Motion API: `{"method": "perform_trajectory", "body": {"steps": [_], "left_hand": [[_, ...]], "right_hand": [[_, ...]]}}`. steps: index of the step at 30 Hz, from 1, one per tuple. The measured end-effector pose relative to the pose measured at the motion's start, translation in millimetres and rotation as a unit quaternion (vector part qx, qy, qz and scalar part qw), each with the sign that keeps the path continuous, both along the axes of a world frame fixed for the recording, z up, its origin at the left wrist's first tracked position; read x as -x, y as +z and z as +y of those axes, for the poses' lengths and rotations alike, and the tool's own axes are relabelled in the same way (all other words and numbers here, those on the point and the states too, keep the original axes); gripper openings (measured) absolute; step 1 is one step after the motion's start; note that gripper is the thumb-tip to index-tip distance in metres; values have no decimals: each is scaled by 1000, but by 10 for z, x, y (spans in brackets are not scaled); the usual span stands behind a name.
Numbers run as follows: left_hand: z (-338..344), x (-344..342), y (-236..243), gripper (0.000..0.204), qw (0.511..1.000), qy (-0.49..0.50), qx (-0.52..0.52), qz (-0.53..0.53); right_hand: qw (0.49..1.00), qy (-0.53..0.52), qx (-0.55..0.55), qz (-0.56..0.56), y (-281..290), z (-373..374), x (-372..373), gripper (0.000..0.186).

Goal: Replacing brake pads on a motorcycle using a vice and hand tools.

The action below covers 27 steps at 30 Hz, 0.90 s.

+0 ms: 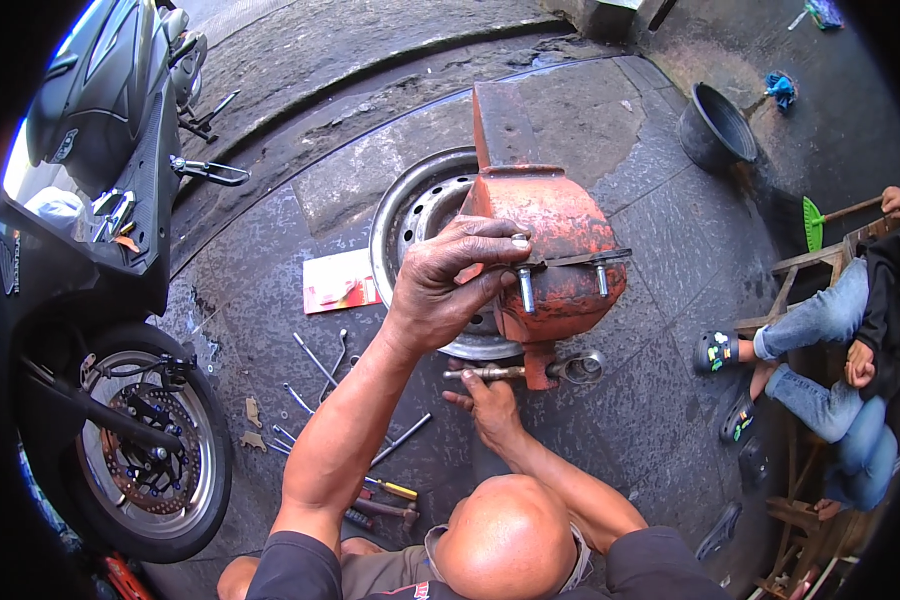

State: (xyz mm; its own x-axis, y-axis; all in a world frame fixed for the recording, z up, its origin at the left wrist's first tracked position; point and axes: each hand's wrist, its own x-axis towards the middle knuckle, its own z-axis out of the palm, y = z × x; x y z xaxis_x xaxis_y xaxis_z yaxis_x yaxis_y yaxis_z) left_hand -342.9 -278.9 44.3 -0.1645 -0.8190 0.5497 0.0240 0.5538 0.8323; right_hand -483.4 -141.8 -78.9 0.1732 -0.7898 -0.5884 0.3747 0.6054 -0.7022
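Observation:
My left hand (455,265) pinches a bolt (526,287) on a dark flat metal bracket (570,262) lying across the red, worn bench vise (543,210). A second bolt (601,278) hangs from the bracket's right part. Below, my right hand (488,408) has its fingers on the vise's handle (505,372), beside a ring-shaped end (577,367). The vise stands over a steel wheel rim (398,215), partly hidden behind it. Wrenches (313,358), small metal pieces (252,411) and a yellow-handled tool (395,490) lie on the floor to the left.
A black scooter (100,250) with its front wheel stands at the left. A red-and-white package (335,282) lies near the rim. At the right, people in jeans (815,320) sit on a wooden bench (798,510). A black bucket (715,130) and green broom (813,222) are at the upper right.

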Motion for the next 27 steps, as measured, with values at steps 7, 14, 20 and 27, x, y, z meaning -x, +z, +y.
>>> {"method": "perform_trajectory", "body": {"steps": [7,14,20,27], "left_hand": [[-2,-10,10,31,1000,-7,-5,-2],[18,-24,52,34,1000,1,4,-7],[272,38,143,40,996,60,-60,37],[1021,-236,-611,22,934,98,-258,-225]], "right_hand": [[990,31,-62,-122,255,-69,17,29],[984,47,-83,-152,410,-98,115,27],[987,35,-64,-146,394,-70,141,36],[990,32,-55,-125,308,-51,136,38]]}}
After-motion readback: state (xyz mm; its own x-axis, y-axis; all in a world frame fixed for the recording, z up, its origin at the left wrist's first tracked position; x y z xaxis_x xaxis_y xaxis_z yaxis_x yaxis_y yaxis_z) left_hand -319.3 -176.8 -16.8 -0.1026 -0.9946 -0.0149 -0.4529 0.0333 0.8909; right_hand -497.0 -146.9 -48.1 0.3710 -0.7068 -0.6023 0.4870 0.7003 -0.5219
